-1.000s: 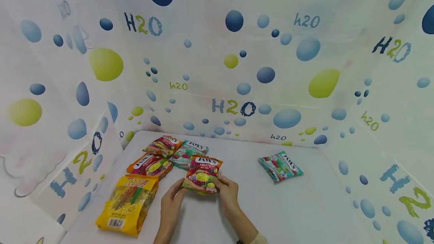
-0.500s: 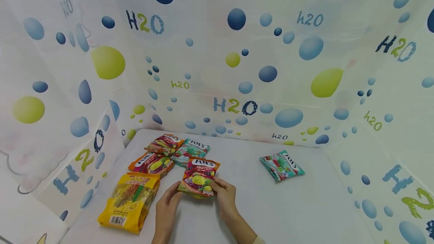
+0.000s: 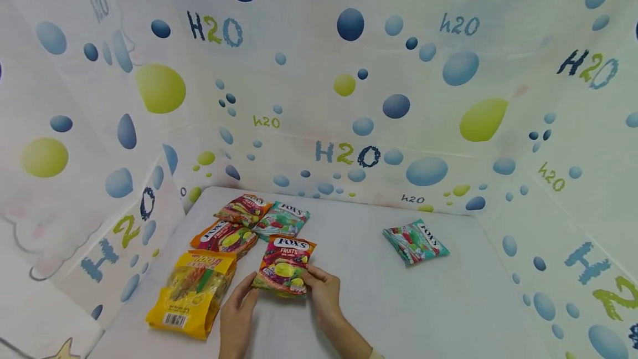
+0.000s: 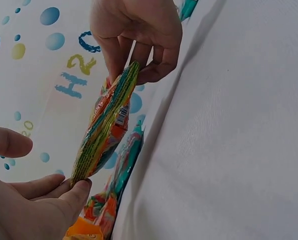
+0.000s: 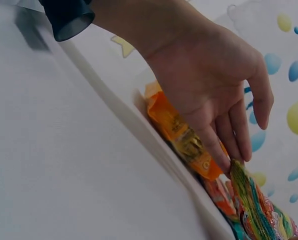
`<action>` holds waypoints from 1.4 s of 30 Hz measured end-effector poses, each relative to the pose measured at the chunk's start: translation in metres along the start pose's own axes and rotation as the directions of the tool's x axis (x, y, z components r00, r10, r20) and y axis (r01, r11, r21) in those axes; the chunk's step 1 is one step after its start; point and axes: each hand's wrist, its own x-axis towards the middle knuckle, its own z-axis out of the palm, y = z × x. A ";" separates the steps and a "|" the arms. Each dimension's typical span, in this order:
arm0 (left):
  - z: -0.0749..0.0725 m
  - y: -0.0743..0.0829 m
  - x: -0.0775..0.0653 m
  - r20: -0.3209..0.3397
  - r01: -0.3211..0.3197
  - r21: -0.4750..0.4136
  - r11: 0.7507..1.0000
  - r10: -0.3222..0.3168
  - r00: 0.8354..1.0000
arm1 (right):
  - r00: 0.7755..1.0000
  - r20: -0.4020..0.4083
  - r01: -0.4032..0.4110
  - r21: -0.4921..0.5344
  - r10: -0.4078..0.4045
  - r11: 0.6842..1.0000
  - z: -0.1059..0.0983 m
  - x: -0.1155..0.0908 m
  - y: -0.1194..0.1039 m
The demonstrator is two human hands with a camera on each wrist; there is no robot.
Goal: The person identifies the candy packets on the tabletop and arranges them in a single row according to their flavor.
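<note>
White table [image 3: 413, 303]; left fingers [image 3: 243, 287], right fingers [image 3: 321, 276] narrowly pinching 1 FRUITS bag [image 3: 285, 266].

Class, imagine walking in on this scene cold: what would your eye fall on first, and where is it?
Probably the red-and-orange FOX'S packet held between two hands at the near middle of the white table. Next, the big yellow packet to its left, and the lone teal packet off to the right. Behind, blue and green drops and "H2O" lettering cover the backdrop.
</note>
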 end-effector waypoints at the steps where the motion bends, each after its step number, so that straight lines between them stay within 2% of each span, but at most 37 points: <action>1: -0.001 0.000 -0.001 0.000 0.001 0.002 1.000 -0.001 1.000 | 1.000 0.002 0.002 -0.002 -0.002 1.000 0.001 -0.001 0.001; 10: -0.010 -0.001 -0.010 -0.021 0.015 0.018 1.000 -0.014 1.000 | 1.000 0.009 0.001 -0.018 -0.001 1.000 0.008 -0.009 0.007; 20: -0.018 -0.005 -0.014 0.003 0.068 -0.007 0.998 -0.068 0.998 | 1.000 0.006 -0.010 -0.039 0.010 0.999 0.016 -0.016 0.010; 26: -0.022 -0.003 -0.021 -0.017 0.074 -0.035 0.997 -0.075 0.997 | 0.999 0.030 -0.017 -0.024 0.017 1.000 0.019 -0.020 0.011; 34: -0.025 -0.004 -0.023 -0.039 0.103 -0.010 0.995 -0.103 0.994 | 0.999 0.050 -0.010 -0.013 0.010 1.000 0.021 -0.023 0.015; 42: -0.027 -0.016 -0.022 -0.058 0.149 0.011 0.989 -0.149 0.987 | 0.998 0.062 -0.023 -0.047 0.026 0.999 0.023 -0.029 0.017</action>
